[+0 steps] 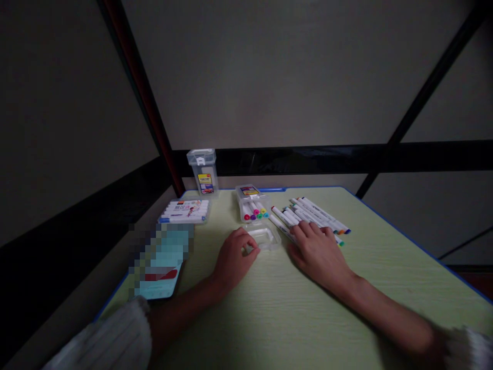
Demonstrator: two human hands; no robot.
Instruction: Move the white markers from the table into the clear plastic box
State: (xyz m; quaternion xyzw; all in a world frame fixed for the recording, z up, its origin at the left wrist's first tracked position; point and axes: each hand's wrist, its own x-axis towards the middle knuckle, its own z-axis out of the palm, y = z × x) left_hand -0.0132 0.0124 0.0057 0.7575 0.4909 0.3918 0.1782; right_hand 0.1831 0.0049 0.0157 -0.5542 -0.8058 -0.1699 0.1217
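A clear plastic marker box (252, 203) lies on its side, its mouth facing me, with several colour-capped markers inside. Its clear lid (265, 236) rests flat on the table just in front. My left hand (235, 259) has thumb and forefinger pinched at the lid's near left edge. To the right, loose white markers (319, 213) lie in a slanted pile. My right hand (318, 252) is bent over the near end of this pile, fingers curled down on a marker (281, 226); the fingertips are partly hidden.
A tall clear lidded box (204, 174) stands at the back left. In front of it lies a flat pack of white markers (185, 210). A phone (164, 267) with a lit, partly blurred screen lies at the left edge. Walls enclose the table's back and left.
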